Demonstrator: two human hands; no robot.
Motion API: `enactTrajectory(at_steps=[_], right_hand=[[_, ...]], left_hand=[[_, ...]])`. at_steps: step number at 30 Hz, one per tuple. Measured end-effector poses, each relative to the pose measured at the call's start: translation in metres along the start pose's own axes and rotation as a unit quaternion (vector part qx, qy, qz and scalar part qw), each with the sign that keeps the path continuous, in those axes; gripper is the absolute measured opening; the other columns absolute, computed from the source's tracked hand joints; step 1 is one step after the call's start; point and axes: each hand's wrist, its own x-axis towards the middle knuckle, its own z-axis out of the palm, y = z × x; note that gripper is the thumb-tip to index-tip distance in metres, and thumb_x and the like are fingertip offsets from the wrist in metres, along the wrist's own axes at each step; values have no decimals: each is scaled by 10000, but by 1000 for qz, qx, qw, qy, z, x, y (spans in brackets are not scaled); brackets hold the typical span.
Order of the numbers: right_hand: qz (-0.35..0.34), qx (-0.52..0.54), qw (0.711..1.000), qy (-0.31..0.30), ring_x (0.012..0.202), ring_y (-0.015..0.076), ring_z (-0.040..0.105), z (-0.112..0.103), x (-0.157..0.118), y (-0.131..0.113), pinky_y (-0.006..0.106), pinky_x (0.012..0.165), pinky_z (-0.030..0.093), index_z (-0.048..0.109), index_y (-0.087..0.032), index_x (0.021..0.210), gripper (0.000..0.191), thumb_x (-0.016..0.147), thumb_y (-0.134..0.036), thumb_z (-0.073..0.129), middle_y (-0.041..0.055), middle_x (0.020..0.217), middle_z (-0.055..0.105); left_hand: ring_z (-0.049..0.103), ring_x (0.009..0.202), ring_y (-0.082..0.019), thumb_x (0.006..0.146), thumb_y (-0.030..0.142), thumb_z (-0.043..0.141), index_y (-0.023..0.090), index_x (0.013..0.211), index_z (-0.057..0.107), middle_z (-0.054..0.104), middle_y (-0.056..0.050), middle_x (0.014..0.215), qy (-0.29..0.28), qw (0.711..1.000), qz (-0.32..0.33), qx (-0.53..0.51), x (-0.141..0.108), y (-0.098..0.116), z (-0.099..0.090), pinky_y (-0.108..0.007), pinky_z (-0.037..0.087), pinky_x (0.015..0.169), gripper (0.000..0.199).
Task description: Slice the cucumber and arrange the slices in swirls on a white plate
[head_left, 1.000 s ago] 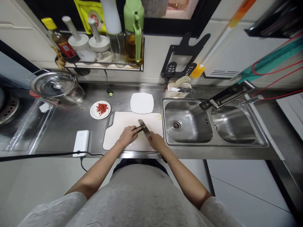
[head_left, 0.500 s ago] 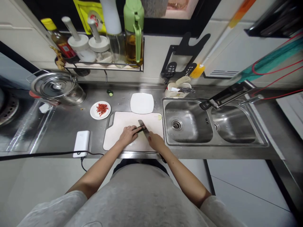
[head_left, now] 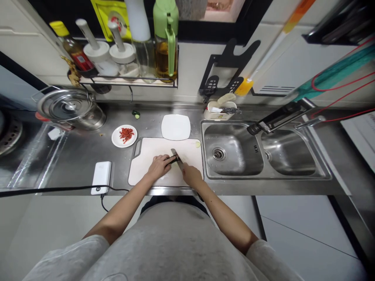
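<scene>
A white cutting board [head_left: 146, 166] lies on the steel counter. My left hand [head_left: 158, 166] is closed on a dark green piece of vegetable [head_left: 172, 159], perhaps cucumber, pressed to the board. The knife [head_left: 177, 157] is in my right hand [head_left: 191, 175], its blade against the right end of that piece. A pale slice [head_left: 197, 144] rests at the board's upper right corner. Just behind the board is a square white plate [head_left: 175, 127]. To the left, a round white plate [head_left: 115, 137] holds small red pieces [head_left: 126, 135].
At the left are a lidded steel pot [head_left: 93, 116] and a white power bank [head_left: 101, 176] with a cable. A green vegetable end [head_left: 136, 114] lies behind the plates. On the right sits a double sink [head_left: 234, 152]; a bottle rack [head_left: 129, 82] hangs above.
My right hand has shifted slightly left and toward the board's front edge, with the knife still in it. My left hand has stayed nearly in place.
</scene>
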Motion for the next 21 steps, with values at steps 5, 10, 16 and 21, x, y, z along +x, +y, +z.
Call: enactTrajectory(at_steps=[5, 10, 16, 21], right_hand=[[9, -5, 1000, -6, 994, 254, 637, 2, -2, -1, 343, 786, 436, 467, -182, 1239, 328, 932, -220, 358, 139, 1033, 663], [8, -15, 1000, -3, 959, 235, 646, 7, 3, -5, 329, 763, 449, 462, -177, 1236, 328, 935, -202, 337, 133, 1034, 668], [6, -13, 1000, 8, 948, 238, 652, 15, 4, -2, 331, 763, 448, 463, -191, 1255, 354, 939, -211, 305, 121, 989, 675], [17, -32, 999, 36, 907, 230, 650, 12, -2, 10, 309, 728, 423, 482, -209, 1233, 338, 979, -291, 274, 103, 975, 675]], left_hand=[[531, 989, -222, 884, 231, 478, 331, 1352, 515, 583, -70, 1135, 1, 1000, -1, -6, 0, 0, 0, -393, 374, 855, 480], [537, 989, -218, 887, 231, 475, 338, 1347, 517, 585, -63, 1132, 2, 1000, -2, -5, 0, 0, 0, -393, 375, 861, 474], [546, 983, -224, 895, 290, 499, 334, 1358, 507, 589, -67, 1134, 0, 1000, -1, -2, -1, 1, -3, -387, 395, 853, 466], [556, 1013, -242, 899, 423, 514, 320, 1384, 474, 595, -73, 1156, 16, 1000, -14, -2, -3, 3, -4, -397, 413, 873, 498]])
